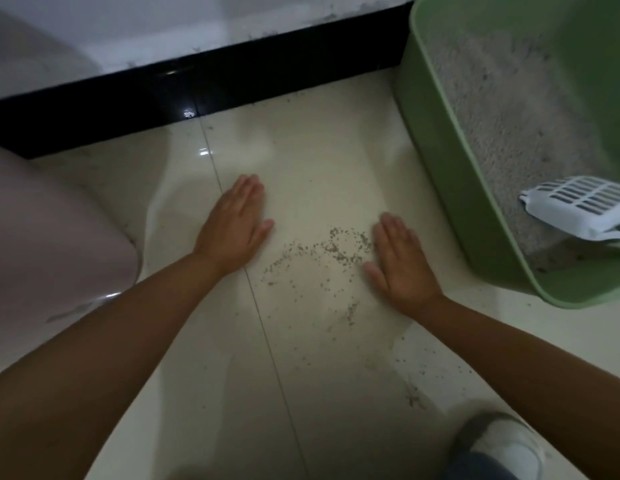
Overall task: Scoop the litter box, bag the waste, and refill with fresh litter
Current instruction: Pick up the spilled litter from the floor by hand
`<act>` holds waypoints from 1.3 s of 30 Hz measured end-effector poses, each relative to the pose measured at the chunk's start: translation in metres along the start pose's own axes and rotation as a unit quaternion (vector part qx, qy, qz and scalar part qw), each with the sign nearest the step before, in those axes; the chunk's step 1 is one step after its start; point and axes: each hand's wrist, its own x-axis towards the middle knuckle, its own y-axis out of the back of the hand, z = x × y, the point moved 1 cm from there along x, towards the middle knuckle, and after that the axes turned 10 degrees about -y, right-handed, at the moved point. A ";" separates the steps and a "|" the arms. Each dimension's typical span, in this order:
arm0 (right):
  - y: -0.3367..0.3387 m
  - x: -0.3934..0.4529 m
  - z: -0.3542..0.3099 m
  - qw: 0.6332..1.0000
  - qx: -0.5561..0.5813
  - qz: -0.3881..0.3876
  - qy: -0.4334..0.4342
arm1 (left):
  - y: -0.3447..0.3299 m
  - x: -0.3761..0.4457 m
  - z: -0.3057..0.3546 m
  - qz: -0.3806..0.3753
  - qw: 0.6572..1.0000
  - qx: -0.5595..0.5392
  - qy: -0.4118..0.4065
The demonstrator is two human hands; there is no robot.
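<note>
The litter box (450, 174), green and high-walled, stands on the floor (301, 150) at the far right of our view, against the black skirting (128, 98), with grey litter (502, 109) inside it and the white slotted scoop (578, 206) lying on that litter near its front corner. Going from the left, we first see a pale pinkish rounded object (52, 237) at the edge, which we cannot identify. Then comes our left hand (234, 226), laid palm down on the tiles, fingers (248, 190) straight and together, holding nothing. Between the hands lies a scatter of spilled litter grains (329, 251), a loose band running roughly from lower left to upper right, thickest close to the right hand. Our right hand (402, 265) is also flat on the floor, fingers straight, gripping nothing, its inner edge touching or just beside the densest part of the grains. Further right is the box, and at the bottom edge a grey and white shoe (502, 445). We judge the step in hand to be gathering the spill: the grains lie between the two palms, nearer the right hand, so that hand is better placed to sweep them toward the left, with the left palm as a stop. The scoop sits well apart from both hands, nearer the right one, which would have to lift over the wall of the box to reach it.
</note>
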 end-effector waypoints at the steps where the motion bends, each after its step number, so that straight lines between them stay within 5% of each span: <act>1: -0.002 0.005 -0.008 1.000 0.005 0.009 0.026 | 0.004 0.004 -0.004 0.004 1.000 0.008 0.009; 11: -0.009 0.001 -0.034 0.966 -0.042 -0.050 0.251 | 0.022 0.081 -0.014 -0.057 0.994 0.087 0.026; 15: 0.006 0.013 -0.003 0.986 -0.016 0.018 0.167 | 0.007 0.084 -0.011 -0.071 0.993 0.099 0.009; 17: 0.019 0.026 0.010 0.994 0.001 0.074 0.078 | 0.004 0.078 -0.007 -0.077 0.990 0.113 -0.026; 20: 0.029 0.040 0.019 0.993 0.070 0.055 -0.076 | -0.002 0.061 0.000 -0.100 0.987 0.103 -0.072; 26: 0.030 0.057 0.009 0.991 0.012 0.038 -0.125 | -0.022 0.016 0.022 -0.105 0.968 0.094 -0.208; 31: 0.017 0.046 -0.014 0.998 -0.048 -0.011 0.044 | -0.026 -0.023 0.035 -0.134 0.967 0.072 -0.206; 34: 0.000 0.032 -0.031 0.981 -0.077 0.003 0.176 | -0.024 -0.048 0.027 -0.108 0.977 0.071 -0.172; 39: -0.017 0.001 -0.044 0.949 -0.087 -0.077 0.294 | -0.023 -0.088 0.013 -0.093 0.988 0.081 -0.092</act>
